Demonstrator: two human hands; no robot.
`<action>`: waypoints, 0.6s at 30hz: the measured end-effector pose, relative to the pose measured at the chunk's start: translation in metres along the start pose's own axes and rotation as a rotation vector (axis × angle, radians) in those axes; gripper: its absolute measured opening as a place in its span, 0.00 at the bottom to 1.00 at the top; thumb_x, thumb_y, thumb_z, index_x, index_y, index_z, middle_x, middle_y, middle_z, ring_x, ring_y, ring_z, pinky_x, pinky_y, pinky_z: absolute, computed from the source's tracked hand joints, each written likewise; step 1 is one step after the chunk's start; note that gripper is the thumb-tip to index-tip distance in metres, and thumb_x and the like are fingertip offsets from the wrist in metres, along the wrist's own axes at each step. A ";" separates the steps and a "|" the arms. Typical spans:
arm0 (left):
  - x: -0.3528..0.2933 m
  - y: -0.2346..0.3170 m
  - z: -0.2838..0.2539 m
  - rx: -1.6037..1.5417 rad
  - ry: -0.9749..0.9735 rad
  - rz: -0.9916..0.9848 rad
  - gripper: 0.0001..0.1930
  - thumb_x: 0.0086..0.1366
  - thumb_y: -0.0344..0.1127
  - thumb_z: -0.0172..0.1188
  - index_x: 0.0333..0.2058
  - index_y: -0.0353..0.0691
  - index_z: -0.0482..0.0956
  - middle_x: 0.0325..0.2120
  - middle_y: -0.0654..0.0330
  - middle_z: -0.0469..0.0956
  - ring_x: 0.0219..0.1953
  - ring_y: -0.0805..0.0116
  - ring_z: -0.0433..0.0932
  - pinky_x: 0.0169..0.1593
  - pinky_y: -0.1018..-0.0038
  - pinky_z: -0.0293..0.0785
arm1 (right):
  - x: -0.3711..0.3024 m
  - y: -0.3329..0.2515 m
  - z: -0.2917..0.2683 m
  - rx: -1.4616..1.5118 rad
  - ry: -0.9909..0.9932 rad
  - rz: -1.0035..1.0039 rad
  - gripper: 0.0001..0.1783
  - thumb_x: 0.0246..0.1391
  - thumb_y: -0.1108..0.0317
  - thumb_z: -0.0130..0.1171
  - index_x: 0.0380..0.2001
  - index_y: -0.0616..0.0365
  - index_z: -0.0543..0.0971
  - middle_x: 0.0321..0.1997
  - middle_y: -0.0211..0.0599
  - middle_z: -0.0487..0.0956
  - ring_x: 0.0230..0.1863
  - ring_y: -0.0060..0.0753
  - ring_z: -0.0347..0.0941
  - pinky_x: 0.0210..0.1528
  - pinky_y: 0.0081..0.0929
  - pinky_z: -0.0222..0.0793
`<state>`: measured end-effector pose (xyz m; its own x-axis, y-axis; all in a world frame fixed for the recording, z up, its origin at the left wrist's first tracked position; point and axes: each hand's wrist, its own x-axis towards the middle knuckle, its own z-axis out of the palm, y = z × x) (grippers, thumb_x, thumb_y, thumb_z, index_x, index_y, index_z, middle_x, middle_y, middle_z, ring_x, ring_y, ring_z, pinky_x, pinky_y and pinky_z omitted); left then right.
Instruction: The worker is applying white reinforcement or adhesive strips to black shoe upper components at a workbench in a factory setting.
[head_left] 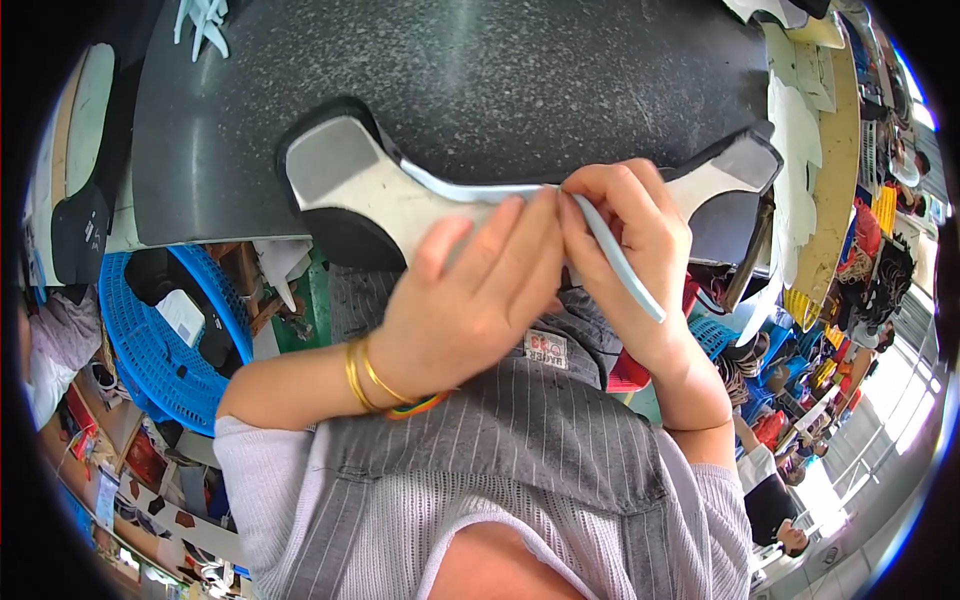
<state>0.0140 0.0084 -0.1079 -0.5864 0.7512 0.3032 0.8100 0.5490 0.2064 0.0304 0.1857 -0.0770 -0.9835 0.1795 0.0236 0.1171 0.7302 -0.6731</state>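
Observation:
A curved shoe-upper piece (415,210), pale inside with grey patches at its ends and a black outer side, lies along the near edge of the dark table. A narrow light blue strip (475,191) follows its far curved edge. My left hand (475,290) rests on the middle of the piece, fingers stretched out and slightly blurred, the index fingertip at the strip; its thumb is hidden. Right beside it, my right hand (630,240) pinches the strip between thumb and fingers at the edge. The strip's loose end (630,270) hangs down over that hand.
The speckled dark table (560,80) extends away from me. Several light blue strips (203,25) lie at its far left corner. A blue plastic basket (120,320) holding dark pieces stands at lower left. White sheet material (790,170) lies along the right edge. People and cluttered benches appear farther right.

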 end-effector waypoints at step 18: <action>0.035 0.035 0.011 -0.035 -0.027 0.033 0.38 0.58 0.65 0.54 0.52 0.34 0.76 0.55 0.56 0.73 0.57 0.62 0.69 0.56 0.63 0.60 | -0.011 0.032 -0.014 0.111 0.158 0.023 0.08 0.46 0.79 0.64 0.33 0.60 0.80 0.28 0.38 0.77 0.28 0.34 0.77 0.29 0.26 0.72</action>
<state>0.0214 0.0582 -0.1003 -0.5592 0.7783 0.2855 0.8284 0.5111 0.2293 0.0466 0.2169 -0.0886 -0.9458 0.3029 0.1171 0.1149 0.6494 -0.7517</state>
